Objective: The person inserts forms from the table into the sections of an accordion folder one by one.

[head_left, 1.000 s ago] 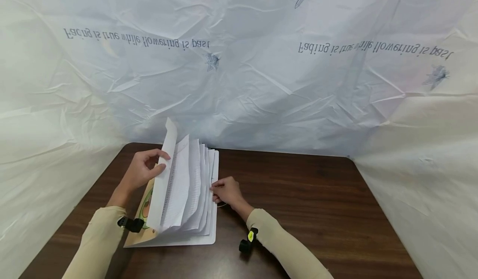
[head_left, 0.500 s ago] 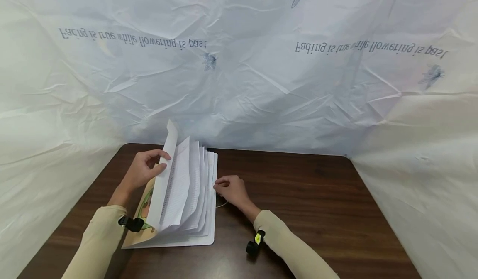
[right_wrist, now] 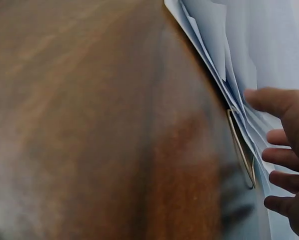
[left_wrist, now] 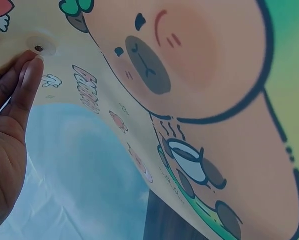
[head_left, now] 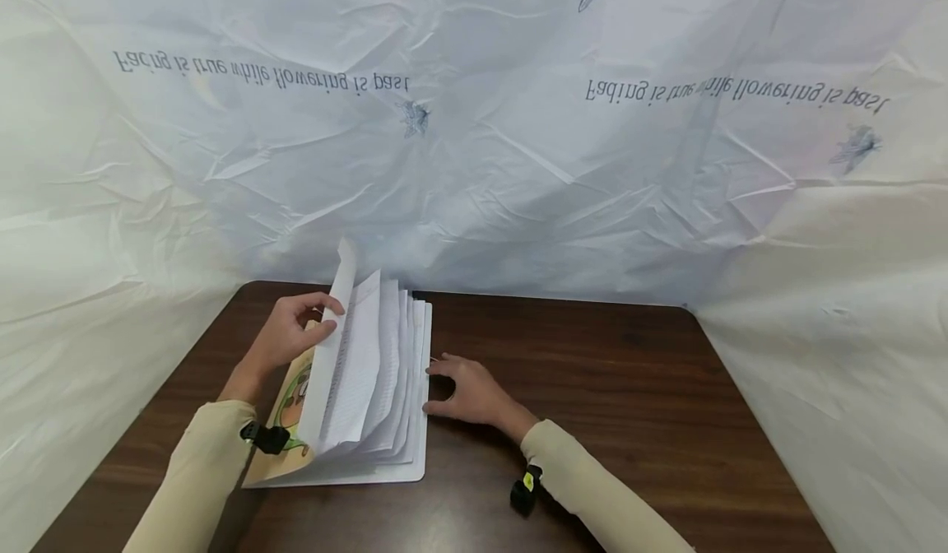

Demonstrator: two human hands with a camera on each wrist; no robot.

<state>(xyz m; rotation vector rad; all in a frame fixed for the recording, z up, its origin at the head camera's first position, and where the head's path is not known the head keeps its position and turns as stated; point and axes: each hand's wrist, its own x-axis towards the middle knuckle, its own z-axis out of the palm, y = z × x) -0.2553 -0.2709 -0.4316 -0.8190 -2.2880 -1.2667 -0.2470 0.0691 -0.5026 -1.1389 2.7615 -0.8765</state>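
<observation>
A cartoon-printed folder stands partly open on the table, a thick stack of white sheets fanned inside. My left hand pinches the far-left edge of its raised front cover between thumb and fingers. Seen from the left wrist, those fingertips are beside a small round hole in the printed outer face. My right hand is at the folder's right edge, thumb and fingers spread. In the right wrist view, a thin cord loop sticks out from that edge, close by the fingers.
The dark brown wooden table extends to the right of the folder. A white printed plastic sheet hangs as a wall behind and along both sides. Small black cameras are strapped to the sleeves.
My right hand has let go at the folder's right edge, drawn slightly right and spread its thumb and fingers. My left hand keeps hold of the cover, which has shifted slightly right.
</observation>
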